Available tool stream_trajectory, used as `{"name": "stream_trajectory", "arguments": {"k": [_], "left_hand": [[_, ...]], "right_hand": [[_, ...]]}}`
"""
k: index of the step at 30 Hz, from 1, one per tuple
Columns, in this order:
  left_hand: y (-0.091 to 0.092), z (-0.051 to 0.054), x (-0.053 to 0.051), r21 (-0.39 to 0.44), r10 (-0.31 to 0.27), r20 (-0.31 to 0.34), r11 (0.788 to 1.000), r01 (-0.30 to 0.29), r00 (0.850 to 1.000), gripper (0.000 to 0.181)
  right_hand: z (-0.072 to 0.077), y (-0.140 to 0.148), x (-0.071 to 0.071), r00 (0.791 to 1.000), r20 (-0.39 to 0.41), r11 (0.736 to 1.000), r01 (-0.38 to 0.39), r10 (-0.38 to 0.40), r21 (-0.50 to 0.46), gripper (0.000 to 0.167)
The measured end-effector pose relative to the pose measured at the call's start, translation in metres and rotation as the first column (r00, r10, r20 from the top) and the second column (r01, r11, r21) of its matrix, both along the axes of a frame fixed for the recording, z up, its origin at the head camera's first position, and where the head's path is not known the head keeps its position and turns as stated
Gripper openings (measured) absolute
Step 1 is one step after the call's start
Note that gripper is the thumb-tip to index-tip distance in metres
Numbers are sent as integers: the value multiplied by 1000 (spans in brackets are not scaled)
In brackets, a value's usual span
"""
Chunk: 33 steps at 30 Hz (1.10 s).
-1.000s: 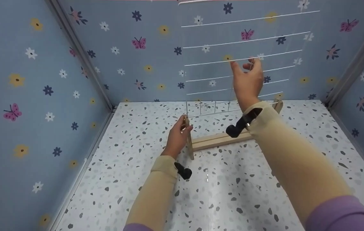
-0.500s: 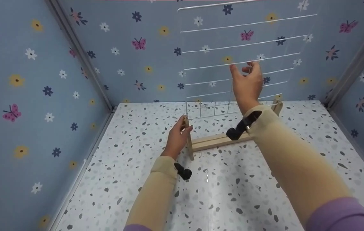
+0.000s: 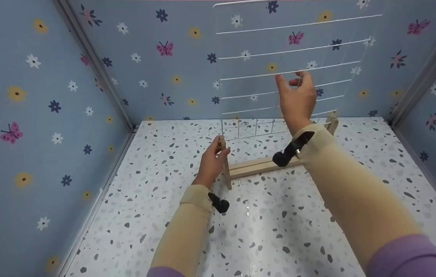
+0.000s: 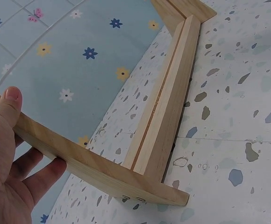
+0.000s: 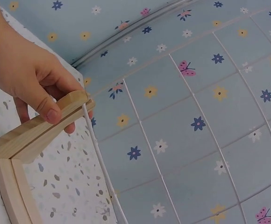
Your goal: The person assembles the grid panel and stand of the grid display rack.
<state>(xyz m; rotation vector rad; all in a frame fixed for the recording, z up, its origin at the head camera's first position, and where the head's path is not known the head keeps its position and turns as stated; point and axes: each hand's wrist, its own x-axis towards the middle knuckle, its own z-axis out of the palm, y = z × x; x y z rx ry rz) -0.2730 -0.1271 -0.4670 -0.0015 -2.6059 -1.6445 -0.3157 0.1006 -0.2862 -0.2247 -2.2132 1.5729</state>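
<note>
- White thin-wire grid (image 5: 193, 95): raised above the pale wooden base rail (image 3: 256, 169), between the flat wooden left upright (image 4: 86, 158) and the far, right upright (image 3: 332, 125); the rail lies low over the white, grey-speckled desk (image 3: 268, 231).
- Left hand (image 3: 211, 165): grasps the left upright between thumb and fingers; right hand (image 3: 298, 100): meets the grid's wires with thumb and bent fingers; cannot tell whether they pinch.
- Change: grid bars sit slightly lower against the blue flowered wall (image 3: 187, 57) than one second ago, wooden parts nearly unmoved; this suggests fine tilt adjustment.
- Views: left wrist shows two small round fasteners (image 4: 140, 199) on the left upright, not visible from the head; right wrist shows the grid's edge meeting that upright's tip; seating cannot be judged.
</note>
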Motion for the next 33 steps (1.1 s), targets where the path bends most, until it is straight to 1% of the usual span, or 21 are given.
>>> {"name": "stream_trajectory", "arguments": {"k": [9, 14, 18, 24, 30, 33], "left_hand": [[0, 2, 0, 20, -1, 1, 1000, 1, 1000, 66], [1, 5, -1, 34, -2, 19, 999, 1, 1000, 66], [1, 5, -1, 33, 7, 33, 999, -8, 999, 67], [1, 2, -1, 31, 4, 17, 1000, -5, 1000, 68], [2, 2, 0, 24, -2, -4, 1000, 2, 1000, 66], [1, 2, 0, 26, -6, -13, 1000, 7, 1000, 66]], "right_hand": [[-2, 2, -3, 1000, 7, 1000, 4, -3, -14, 68], [-6, 4, -3, 1000, 17, 1000, 8, -8, -15, 67], [-8, 4, -3, 1000, 23, 1000, 1, -1, -4, 67], [-11, 3, -3, 999, 31, 1000, -9, 9, 11, 69], [-16, 1, -5, 1000, 7, 999, 6, -6, 32, 68], [-17, 0, -5, 1000, 7, 1000, 8, -8, 28, 67]]}}
